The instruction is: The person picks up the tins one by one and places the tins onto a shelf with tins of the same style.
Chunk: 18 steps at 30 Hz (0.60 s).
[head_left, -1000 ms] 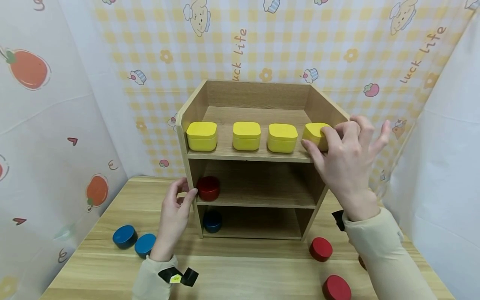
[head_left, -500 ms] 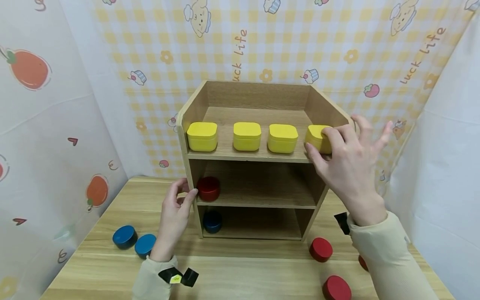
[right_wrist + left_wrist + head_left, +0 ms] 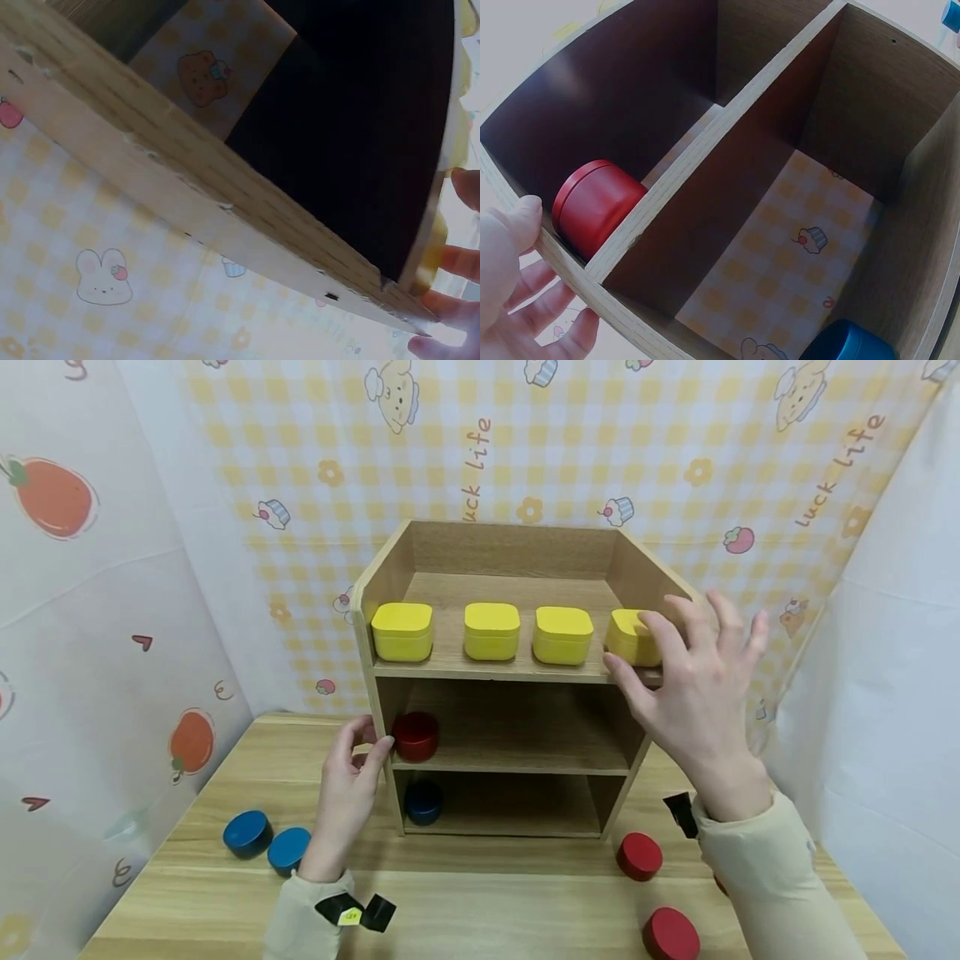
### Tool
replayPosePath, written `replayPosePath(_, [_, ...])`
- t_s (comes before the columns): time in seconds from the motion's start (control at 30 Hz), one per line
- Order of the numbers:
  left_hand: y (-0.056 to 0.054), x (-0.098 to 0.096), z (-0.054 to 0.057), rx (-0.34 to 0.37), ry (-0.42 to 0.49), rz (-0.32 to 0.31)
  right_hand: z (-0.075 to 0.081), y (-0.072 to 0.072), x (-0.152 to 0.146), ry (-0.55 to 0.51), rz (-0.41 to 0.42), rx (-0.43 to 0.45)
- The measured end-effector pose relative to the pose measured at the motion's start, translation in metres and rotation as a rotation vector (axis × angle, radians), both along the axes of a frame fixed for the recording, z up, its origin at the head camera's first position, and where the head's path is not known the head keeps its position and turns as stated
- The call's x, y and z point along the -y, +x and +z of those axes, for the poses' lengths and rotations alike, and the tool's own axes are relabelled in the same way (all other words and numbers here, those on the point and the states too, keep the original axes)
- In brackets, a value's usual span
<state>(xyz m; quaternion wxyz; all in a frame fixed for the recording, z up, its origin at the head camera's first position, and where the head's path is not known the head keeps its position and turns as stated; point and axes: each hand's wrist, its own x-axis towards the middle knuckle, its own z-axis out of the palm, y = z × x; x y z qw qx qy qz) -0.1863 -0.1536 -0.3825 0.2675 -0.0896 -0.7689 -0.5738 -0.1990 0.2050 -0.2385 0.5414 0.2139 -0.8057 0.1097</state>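
A wooden shelf (image 3: 517, 672) stands on the table. My left hand (image 3: 351, 793) holds its left side panel, thumb at the front edge and fingers along the outside. In the left wrist view, that thumb is beside a round red tin (image 3: 600, 206) in the middle compartment. My right hand (image 3: 701, 693) is at the top right corner, fingers spread around the rightmost yellow box (image 3: 630, 639), thumb near its lower front. Three more yellow boxes, including the leftmost yellow box (image 3: 402, 633), sit in a row on the top level.
A blue tin (image 3: 423, 802) stands in the bottom compartment. Two blue tins (image 3: 248, 834) lie on the table (image 3: 465, 902) at left. Several red tins (image 3: 640, 857) are at right, one partly hidden by the right sleeve. Patterned cloth (image 3: 525, 443) hangs behind.
The rightmost yellow box was tilted in the right hand's fingers; it now stands level on the top shelf, and the thumb and fingers have spread wider. The left hand keeps its place.
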Motion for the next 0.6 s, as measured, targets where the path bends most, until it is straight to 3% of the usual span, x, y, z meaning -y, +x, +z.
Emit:
replayPosePath(0.37, [-0.001, 0.000, 0.000, -0.009, 0.002, -0.001, 0.002, 0.024, -0.002, -0.027, 0.121, 0.051])
replayPosePath(0.6, [-0.002, -0.001, 0.000, -0.019, -0.019, 0.006, -0.006, 0.044, -0.004, -0.067, 0.219, 0.126])
